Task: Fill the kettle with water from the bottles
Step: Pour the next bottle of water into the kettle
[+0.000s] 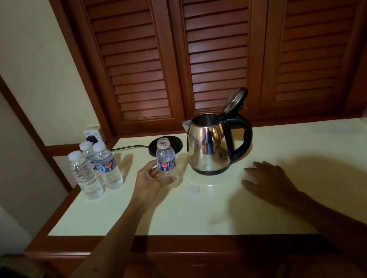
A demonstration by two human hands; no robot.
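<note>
Pretty dim, warm room light. Your right hand [268, 181] throws a big soft shadow across the table [323, 178], the kettle [211, 145] catches glare, and the edges bend and blur, especially your forearms.

Left hand [151, 180] gripping uncapped bottle [166, 158] upright beside open-lidded steel kettle [211, 144]; right hand [267, 179] flat on countertop [321, 167].

A large white numeral, probably a "2", shows on the dark blue label of one capped bottle [108, 166]. The open bottle [166, 158] carries a red round logo; its lettering is too blurred to read.
</note>
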